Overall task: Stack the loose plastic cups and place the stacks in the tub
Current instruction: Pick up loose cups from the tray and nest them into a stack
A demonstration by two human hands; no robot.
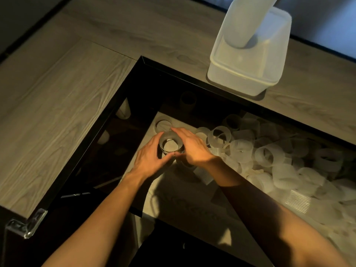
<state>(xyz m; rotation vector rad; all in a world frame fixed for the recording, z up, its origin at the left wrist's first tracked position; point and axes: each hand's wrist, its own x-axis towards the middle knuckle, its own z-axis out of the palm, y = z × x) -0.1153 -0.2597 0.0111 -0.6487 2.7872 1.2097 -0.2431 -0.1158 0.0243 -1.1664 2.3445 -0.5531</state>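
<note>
The left grip (152,155) and the right grip (192,147) are both clamped on one ribbed clear cup (171,144), each taking an opposite side, with its open mouth facing up. Just beyond the grips a second cup (163,125) stands upright. Starting just beside the right grip and spreading to the right of it, the loose cups (269,157) lie heaped, many tipped on their sides. Well beyond the grips and to the right, the tub (237,78) sits on the wooden tabletop (57,93), with a tall stack (248,20) leaning inside it
</note>
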